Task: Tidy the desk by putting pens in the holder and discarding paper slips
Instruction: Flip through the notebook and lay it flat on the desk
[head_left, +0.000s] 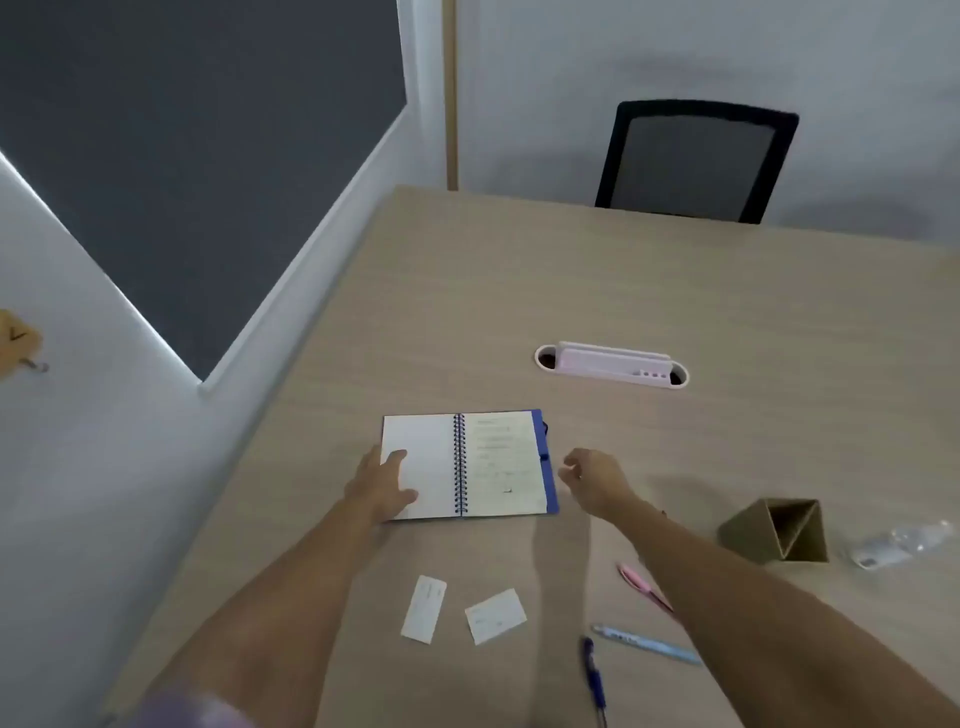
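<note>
Three pens lie on the desk near its front right: a pink pen (641, 584) partly under my right forearm, a light blue pen (644, 644) and a dark blue pen (594, 680). Two white paper slips (424, 609) (495, 616) lie side by side in front of me. A brown cardboard pen holder (776, 530) stands to the right with no pen visible in it. My left hand (382, 486) rests flat on the left page of an open spiral notebook (498, 467). My right hand (597, 478) hovers just right of the notebook, fingers curled, holding nothing.
A white cable grommet strip (610, 364) is set into the wooden desk (727, 301) behind the notebook. A clear plastic wrapper (904, 543) lies at the right edge. A black mesh chair (696, 161) stands behind the far side. A white wall borders the desk's left.
</note>
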